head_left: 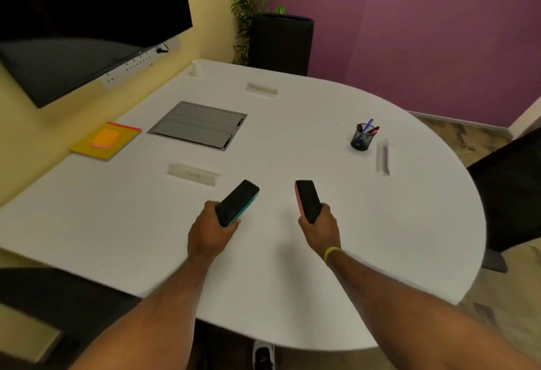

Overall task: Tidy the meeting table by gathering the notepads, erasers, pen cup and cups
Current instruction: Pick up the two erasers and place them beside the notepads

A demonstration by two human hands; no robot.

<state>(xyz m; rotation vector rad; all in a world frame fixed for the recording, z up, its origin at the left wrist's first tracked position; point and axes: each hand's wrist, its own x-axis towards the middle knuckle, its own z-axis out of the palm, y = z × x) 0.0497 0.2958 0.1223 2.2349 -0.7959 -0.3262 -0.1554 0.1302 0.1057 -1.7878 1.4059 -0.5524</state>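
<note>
1. Teal-edged eraser: left hand is clamped on its near end, fingers curled round it, black felt face up, far end pointing fwd.
2. Pink-edged eraser: right hand grips it the same way, w/ a yellow band on that wrist. The 2 hands are apart, side by side.
3. Both erasers sit low over the front-centre of the white table. Can't tell if either touches the top.
4. Just beyond the left hand is a white card stand w/ writing on it, too blurred to read.
5. Pen cup: black mesh, upright, pens inside, farther out & to the right, well apart from the hands.
6. Notepads: yellow pad w/ a smaller orange one on top, at the left edge by the wall, near a grey cable hatch set in the table.
7. White cup: only 1 visible, at the far left corner, small & blurred.
8. Progress, my read: early. Erasers are picked up but not yet put anywhere. Pen cup, notepads & cup lie untouched, spread well apart, and no gathering spot shows so far. W/ both hands full, erasers prob need setting down before anything else gets collected.
</note>
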